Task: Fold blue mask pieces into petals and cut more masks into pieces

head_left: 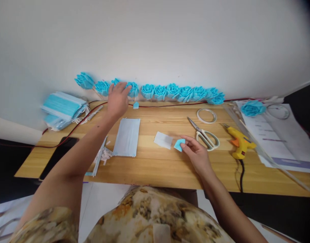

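Note:
My left hand (118, 100) reaches to the back of the table, its fingers apart over the row of blue handmade flowers, beside one blue flower (133, 89). Part of the flower behind the hand is hidden. Between thumb and fingers, my right hand (195, 152) pinches a small blue piece of mask fabric (179, 144). Just left of it, a white square piece (163, 139) lies on the wood. A flat pale mask sheet (127, 137) rests below my left hand. Near the wall sits a small blue cut piece (136, 105).
Scissors (206, 136), a tape roll (206, 115) and a yellow glue gun (238, 141) lie to the right, near papers (278, 135) with another flower (253, 108). Left are stacked masks (65, 107), a dark phone (59, 157) and scraps (104, 154). A red-black cable (81, 126) crosses the table.

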Tool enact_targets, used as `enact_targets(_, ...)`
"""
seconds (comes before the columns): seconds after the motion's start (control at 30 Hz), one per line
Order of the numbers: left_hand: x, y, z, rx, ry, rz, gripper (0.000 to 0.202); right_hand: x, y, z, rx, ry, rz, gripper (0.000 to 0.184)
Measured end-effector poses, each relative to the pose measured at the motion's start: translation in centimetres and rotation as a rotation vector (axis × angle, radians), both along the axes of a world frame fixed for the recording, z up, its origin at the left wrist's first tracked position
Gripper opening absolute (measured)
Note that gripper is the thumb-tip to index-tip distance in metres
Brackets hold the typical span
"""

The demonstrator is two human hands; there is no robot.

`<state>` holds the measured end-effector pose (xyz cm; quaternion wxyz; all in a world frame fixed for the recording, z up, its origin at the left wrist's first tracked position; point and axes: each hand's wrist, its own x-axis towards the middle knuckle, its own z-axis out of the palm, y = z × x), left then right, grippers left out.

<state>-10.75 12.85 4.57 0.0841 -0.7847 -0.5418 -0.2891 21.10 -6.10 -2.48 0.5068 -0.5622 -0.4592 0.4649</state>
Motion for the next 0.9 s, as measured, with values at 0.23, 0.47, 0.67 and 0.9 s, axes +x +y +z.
enact_targets(0.23,7.5,-11.0,0.2,-0.418,-0.463,-0.451,0.032,-0.3,0.0,0.5,0.100,0.012,-0.070,0.034)
enact_targets(0.47,11.4,-16.0,-2.3,-1.047,-0.699,-0.485,0.032,-1.1,0.4,2.6,0.177,-0.039,-0.040,0.036)
enact_targets(0.67,12.7,-15.6,-2.3,-1.045,-0.858,-0.432,0.027,-1.8,0.3,2.3,0.166,0.018,0.009,0.035)
enact_targets(0.9,12.4,-15.7,-2.6,-1.043,-0.789,-0.423,0.032,-1.2,0.2,2.4,0.156,0.035,0.126,0.041)
